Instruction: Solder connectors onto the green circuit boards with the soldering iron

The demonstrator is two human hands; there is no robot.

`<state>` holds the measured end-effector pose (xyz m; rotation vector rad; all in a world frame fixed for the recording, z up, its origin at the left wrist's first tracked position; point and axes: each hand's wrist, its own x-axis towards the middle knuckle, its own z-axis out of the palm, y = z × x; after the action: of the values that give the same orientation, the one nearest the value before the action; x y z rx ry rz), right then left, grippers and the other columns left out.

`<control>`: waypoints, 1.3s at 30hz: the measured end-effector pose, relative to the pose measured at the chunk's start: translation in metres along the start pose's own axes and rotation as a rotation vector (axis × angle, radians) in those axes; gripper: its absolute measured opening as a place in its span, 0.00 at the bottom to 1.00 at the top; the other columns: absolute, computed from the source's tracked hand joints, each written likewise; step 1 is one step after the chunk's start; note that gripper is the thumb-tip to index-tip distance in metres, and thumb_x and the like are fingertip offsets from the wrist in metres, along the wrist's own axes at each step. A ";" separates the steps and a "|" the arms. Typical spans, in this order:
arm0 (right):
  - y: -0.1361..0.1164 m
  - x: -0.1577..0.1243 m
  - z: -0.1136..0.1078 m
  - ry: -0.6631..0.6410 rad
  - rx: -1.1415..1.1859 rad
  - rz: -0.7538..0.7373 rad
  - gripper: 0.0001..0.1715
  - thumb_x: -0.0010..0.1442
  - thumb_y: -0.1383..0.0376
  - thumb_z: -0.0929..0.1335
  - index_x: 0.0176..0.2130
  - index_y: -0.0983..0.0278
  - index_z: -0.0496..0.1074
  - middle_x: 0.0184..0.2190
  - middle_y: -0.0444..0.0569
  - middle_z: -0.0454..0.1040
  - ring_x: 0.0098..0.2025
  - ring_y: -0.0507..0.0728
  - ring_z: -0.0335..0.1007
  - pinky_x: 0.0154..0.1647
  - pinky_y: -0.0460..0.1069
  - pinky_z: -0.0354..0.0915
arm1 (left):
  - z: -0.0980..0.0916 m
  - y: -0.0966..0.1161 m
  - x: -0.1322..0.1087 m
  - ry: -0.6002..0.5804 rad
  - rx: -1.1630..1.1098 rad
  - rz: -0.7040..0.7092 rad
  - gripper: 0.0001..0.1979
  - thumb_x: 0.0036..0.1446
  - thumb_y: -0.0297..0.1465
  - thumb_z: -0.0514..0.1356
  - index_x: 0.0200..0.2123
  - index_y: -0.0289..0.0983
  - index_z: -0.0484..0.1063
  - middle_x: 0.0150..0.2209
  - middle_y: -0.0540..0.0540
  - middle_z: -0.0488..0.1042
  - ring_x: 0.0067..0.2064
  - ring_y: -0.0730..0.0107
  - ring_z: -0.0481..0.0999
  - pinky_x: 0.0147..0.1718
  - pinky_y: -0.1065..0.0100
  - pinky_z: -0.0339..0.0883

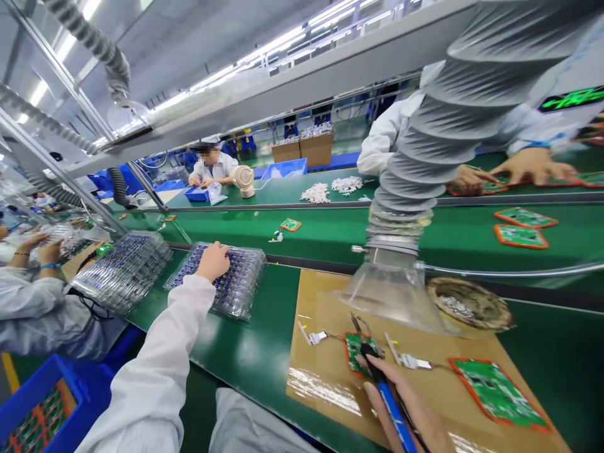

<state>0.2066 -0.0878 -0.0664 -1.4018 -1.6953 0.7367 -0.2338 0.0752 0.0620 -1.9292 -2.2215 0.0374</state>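
Note:
My left hand [214, 262] reaches over a clear plastic tray [245, 277] filled with rows of small blue and silver parts. Its fingers are bent down together at the tray; what they pinch is hidden. In my right hand [401, 402] is a soldering iron [391, 402] with a blue handle and black grip, its tip pointing away from me. Beneath it a small orange-edged green circuit board [353, 355] lies on a tan mat [321, 365], wired to a white connector piece [317, 338]. A larger board [497, 390] with another white piece [415, 362] lies to the right.
A fume hose hood [396, 289] hangs low over the mat, beside a round dish [472, 305] of metal bits. Further off, a green conveyor [226, 226] carries loose boards [521, 236]. Stacked trays [125, 270] stand left; a blue bin [47, 402] sits below. Co-workers sit left and opposite.

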 end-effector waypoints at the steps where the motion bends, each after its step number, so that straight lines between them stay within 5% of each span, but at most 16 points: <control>1: -0.003 -0.001 0.001 -0.010 0.003 0.003 0.29 0.66 0.45 0.64 0.59 0.55 0.70 0.54 0.47 0.79 0.53 0.66 0.78 0.49 0.54 0.73 | 0.002 -0.001 0.003 -0.002 0.008 0.005 0.14 0.60 0.28 0.56 0.47 0.36 0.78 0.49 0.36 0.72 0.54 0.49 0.70 0.53 0.54 0.65; 9: -0.003 0.008 0.005 0.029 -0.030 0.024 0.26 0.66 0.48 0.64 0.57 0.54 0.72 0.51 0.47 0.80 0.49 0.65 0.80 0.44 0.55 0.76 | -0.008 -0.005 0.017 -0.048 0.002 0.068 0.07 0.55 0.28 0.57 0.32 0.36 0.76 0.43 0.37 0.76 0.49 0.49 0.73 0.48 0.56 0.65; 13: 0.001 0.010 0.000 0.047 0.012 -0.013 0.23 0.66 0.53 0.66 0.57 0.57 0.71 0.51 0.48 0.80 0.50 0.64 0.80 0.49 0.56 0.76 | -0.019 0.004 0.004 -0.002 -0.106 0.116 0.08 0.60 0.29 0.54 0.34 0.37 0.73 0.35 0.41 0.77 0.41 0.54 0.75 0.43 0.59 0.65; 16: -0.002 0.011 -0.002 0.104 0.037 0.000 0.22 0.66 0.55 0.66 0.57 0.57 0.70 0.50 0.48 0.81 0.50 0.64 0.80 0.50 0.56 0.75 | -0.020 0.031 -0.026 0.121 -0.457 0.105 0.06 0.61 0.34 0.57 0.35 0.38 0.72 0.30 0.47 0.76 0.33 0.62 0.74 0.37 0.64 0.65; 19: -0.003 0.011 -0.002 0.123 0.036 -0.009 0.21 0.65 0.57 0.67 0.57 0.57 0.69 0.49 0.48 0.81 0.49 0.64 0.80 0.50 0.55 0.75 | -0.015 0.083 -0.069 0.187 -0.963 0.036 0.08 0.58 0.37 0.62 0.31 0.38 0.70 0.27 0.50 0.73 0.28 0.69 0.72 0.31 0.68 0.65; 24: -0.001 0.007 0.000 0.159 0.060 -0.031 0.21 0.65 0.58 0.68 0.56 0.59 0.70 0.47 0.50 0.82 0.48 0.63 0.80 0.50 0.55 0.75 | 0.004 0.181 -0.131 0.013 -1.898 -0.094 0.14 0.54 0.39 0.68 0.29 0.37 0.69 0.39 0.45 0.79 0.41 0.66 0.80 0.42 0.65 0.73; 27: -0.002 0.003 -0.001 0.187 0.112 -0.027 0.21 0.66 0.59 0.68 0.56 0.60 0.70 0.46 0.52 0.82 0.49 0.62 0.80 0.52 0.56 0.74 | 0.011 0.219 -0.151 -0.252 -2.211 -0.307 0.19 0.49 0.39 0.73 0.28 0.36 0.67 0.36 0.46 0.80 0.39 0.66 0.81 0.42 0.64 0.75; 32: -0.018 0.003 -0.005 0.173 0.318 0.075 0.20 0.66 0.59 0.70 0.55 0.58 0.70 0.46 0.52 0.81 0.48 0.61 0.80 0.51 0.57 0.75 | 0.015 0.246 -0.167 -0.702 -2.108 -0.407 0.24 0.38 0.41 0.78 0.31 0.34 0.71 0.27 0.47 0.78 0.28 0.71 0.78 0.30 0.70 0.74; 39: -0.036 0.022 -0.004 0.192 0.550 0.194 0.21 0.58 0.58 0.75 0.50 0.58 0.71 0.40 0.48 0.82 0.37 0.57 0.80 0.40 0.53 0.77 | 0.011 0.253 -0.172 -0.784 -1.814 -0.194 0.26 0.40 0.48 0.75 0.31 0.30 0.80 0.26 0.43 0.80 0.26 0.73 0.77 0.30 0.72 0.73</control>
<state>0.1898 -0.0745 -0.0299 -1.2028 -1.1033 1.0457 0.0337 -0.0553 -0.0090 -2.3732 -3.2780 -2.3313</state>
